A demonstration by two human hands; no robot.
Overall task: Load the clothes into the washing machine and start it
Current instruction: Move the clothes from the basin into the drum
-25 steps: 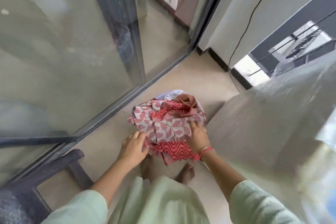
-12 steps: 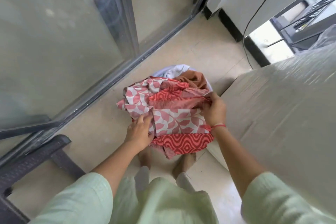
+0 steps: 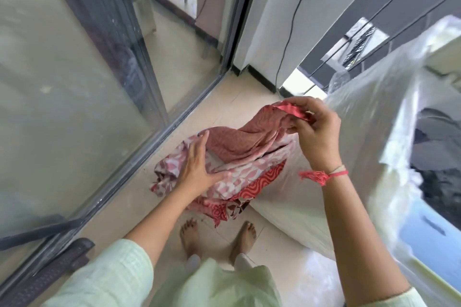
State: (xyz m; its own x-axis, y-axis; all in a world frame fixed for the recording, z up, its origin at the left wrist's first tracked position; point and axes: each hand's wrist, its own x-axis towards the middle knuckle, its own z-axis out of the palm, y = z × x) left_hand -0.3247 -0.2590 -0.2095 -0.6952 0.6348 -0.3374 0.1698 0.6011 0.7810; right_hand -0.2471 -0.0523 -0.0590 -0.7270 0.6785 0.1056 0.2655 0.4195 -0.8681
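The bundle of red and pink patterned clothes (image 3: 232,169) hangs in mid-air at the centre of the frame, above the tiled floor (image 3: 249,97) and the person's bare feet. Its long axis runs on a slant from the lower left of the bundle up to the upper right. There the right hand (image 3: 313,129) has its fingertips pinched shut on a bright red hem, pulling one garment taut. The left hand (image 3: 197,169) lies on the lower left part of the bundle, fingers spread and pressing into the leaf-print cloth. The washing machine (image 3: 374,157), draped in clear plastic, fills the right of the frame; a dark opening shows at its top, and what is inside cannot be told.
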